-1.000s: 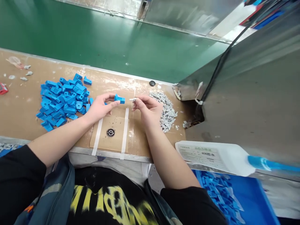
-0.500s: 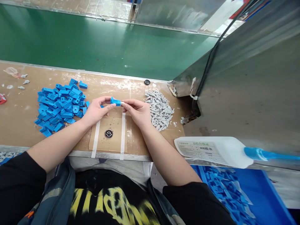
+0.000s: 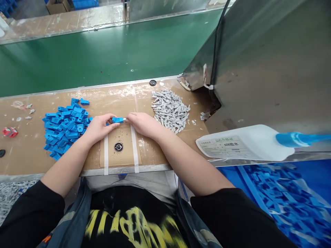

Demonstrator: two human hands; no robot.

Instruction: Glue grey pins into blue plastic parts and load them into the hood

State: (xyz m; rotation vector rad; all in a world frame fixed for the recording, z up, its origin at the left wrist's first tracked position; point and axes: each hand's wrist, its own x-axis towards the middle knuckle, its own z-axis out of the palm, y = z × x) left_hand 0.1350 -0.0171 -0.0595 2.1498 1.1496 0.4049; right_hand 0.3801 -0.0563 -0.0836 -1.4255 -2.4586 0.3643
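Observation:
Between the fingers of my left hand is a small blue plastic part. My right hand pinches a small grey piece at the blue part's right end. Another bit of blue shows under my left fingers. To the left lies a pile of blue parts, and right of my right hand is a heap of grey pieces. Below my hands, a round black disc sits on a taped cardboard piece with small drops around it.
A white bottle with a blue nozzle lies at the right edge. Beyond the bench is a green surface. A metal housing rises on the right, above a blue bin of blue parts. A red object lies far left.
The view has turned and shifted. My hands and the blue part are slightly lower and to the left in the picture. My right fingers have curled more over the grey piece.

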